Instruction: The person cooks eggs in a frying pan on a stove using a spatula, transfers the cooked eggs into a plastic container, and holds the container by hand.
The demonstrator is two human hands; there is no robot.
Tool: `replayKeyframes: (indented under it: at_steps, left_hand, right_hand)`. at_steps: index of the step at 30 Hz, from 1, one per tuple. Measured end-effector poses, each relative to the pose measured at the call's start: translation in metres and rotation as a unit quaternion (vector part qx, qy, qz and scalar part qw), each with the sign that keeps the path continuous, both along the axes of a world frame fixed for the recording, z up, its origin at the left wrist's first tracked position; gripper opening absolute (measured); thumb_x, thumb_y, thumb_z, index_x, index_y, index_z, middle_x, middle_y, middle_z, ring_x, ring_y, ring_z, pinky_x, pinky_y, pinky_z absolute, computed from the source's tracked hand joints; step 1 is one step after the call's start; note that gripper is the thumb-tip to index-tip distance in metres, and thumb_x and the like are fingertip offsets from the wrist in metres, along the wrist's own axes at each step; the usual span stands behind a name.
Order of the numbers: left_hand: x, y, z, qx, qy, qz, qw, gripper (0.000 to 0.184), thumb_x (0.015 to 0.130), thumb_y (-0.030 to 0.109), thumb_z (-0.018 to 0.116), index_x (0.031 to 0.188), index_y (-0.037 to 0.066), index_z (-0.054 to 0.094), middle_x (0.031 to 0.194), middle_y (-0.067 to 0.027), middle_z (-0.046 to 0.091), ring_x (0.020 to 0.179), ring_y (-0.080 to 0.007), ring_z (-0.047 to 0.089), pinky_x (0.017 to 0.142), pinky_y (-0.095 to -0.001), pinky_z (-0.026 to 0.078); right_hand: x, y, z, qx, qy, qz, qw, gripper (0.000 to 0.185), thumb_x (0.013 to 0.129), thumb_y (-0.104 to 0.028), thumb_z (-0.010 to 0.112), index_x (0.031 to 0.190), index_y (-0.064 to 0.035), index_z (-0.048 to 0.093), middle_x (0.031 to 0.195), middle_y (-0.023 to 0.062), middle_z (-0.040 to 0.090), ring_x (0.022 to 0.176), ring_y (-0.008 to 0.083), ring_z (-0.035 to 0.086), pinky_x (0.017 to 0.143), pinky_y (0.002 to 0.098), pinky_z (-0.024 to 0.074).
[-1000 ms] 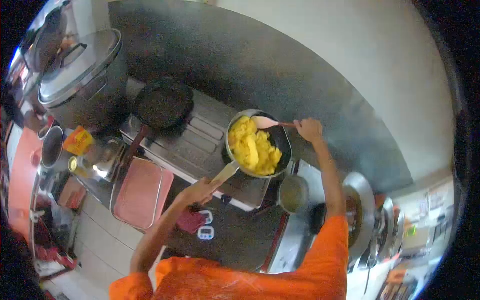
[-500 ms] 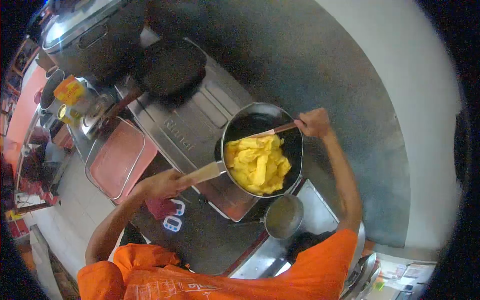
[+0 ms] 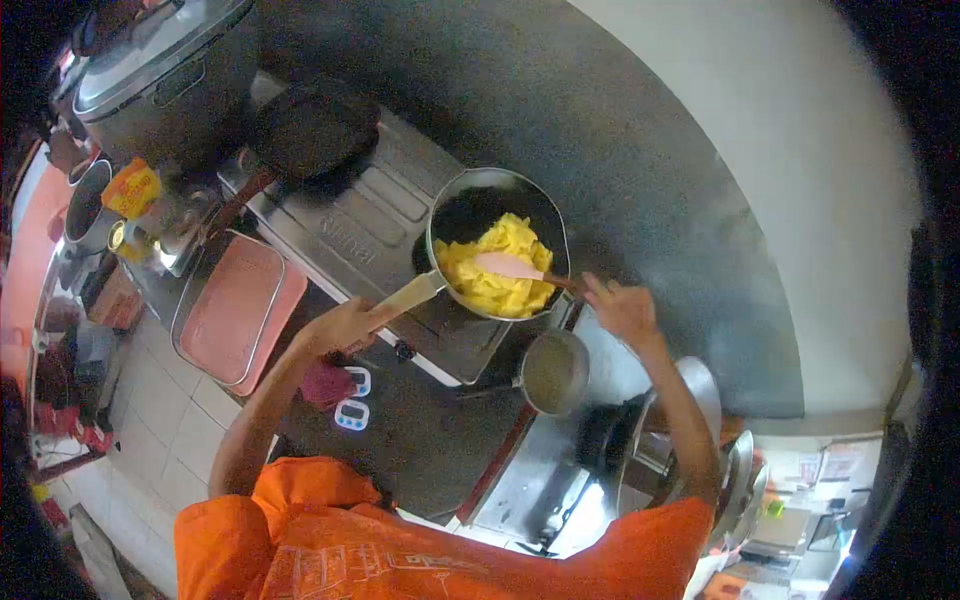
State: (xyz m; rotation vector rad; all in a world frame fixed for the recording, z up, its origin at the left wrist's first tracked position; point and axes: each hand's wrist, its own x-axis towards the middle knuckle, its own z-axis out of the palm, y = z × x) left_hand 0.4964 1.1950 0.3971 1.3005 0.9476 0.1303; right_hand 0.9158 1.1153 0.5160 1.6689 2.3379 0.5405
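At the gas stove's (image 3: 345, 235) front edge, the left hand (image 3: 340, 326) wraps the frying pan's (image 3: 485, 190) pale handle; beyond its right end, the right hand (image 3: 625, 310) holds the spatula (image 3: 508, 265). Over the stove's right half, the panned scrambled eggs (image 3: 512, 236) look mostly set, yellow, glossy, loosely folded; remaining cooking, I cannot tell.

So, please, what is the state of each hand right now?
Left hand: closed, holding the pan handle.
Right hand: closed, holding the spatula by its handle.
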Motion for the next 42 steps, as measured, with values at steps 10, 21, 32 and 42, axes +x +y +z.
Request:
replayKeyframes:
  at_steps: [10,21,32,42]
  left_hand:
    - [0.005,-0.008,-0.020,-0.021,-0.083,0.036,0.996,0.055,0.078,0.057,0.054,0.062,0.005,0.046,0.048,-0.0014,0.044,0.034,-0.0092,0.040,0.029,-0.0251,0.029]
    - [0.003,-0.009,-0.017,0.017,-0.113,-0.011,0.993,0.056,0.082,0.056,0.048,0.058,0.005,0.048,0.046,-0.0019,0.044,0.036,-0.0123,0.043,0.033,-0.0271,0.032]
    - [0.000,-0.004,-0.005,0.010,-0.108,-0.023,0.994,0.062,0.082,0.059,0.045,0.058,0.002,0.048,0.046,-0.0044,0.046,0.035,-0.0135,0.045,0.033,-0.0275,0.035]
    - [0.014,-0.019,-0.027,0.069,-0.148,-0.002,0.987,0.056,0.085,0.053,0.045,0.059,0.002,0.048,0.046,-0.0050,0.046,0.034,-0.0138,0.044,0.032,-0.0285,0.034]
  right_hand:
    - [-0.085,-0.042,0.068,-0.041,-0.066,-0.163,0.984,0.027,0.086,-0.035,0.046,0.095,-0.0131,0.059,0.060,0.0117,0.060,0.053,0.0280,0.061,0.046,0.0414,0.0461]
    - [-0.130,0.041,0.025,-0.013,-0.033,-0.223,0.974,0.019,0.078,-0.022,0.049,0.077,-0.0120,0.065,0.070,0.0145,0.064,0.063,0.0300,0.063,0.053,0.0424,0.0492]
    - [-0.150,-0.016,0.051,-0.127,-0.065,-0.293,0.945,0.030,0.084,-0.036,0.049,0.082,-0.0106,0.066,0.072,0.0160,0.062,0.069,0.0316,0.062,0.060,0.0445,0.0477]
    - [-0.164,-0.026,0.099,-0.107,-0.016,-0.287,0.952,0.030,0.083,-0.034,0.051,0.079,-0.0078,0.066,0.071,0.0141,0.063,0.068,0.0303,0.063,0.061,0.0430,0.0495]
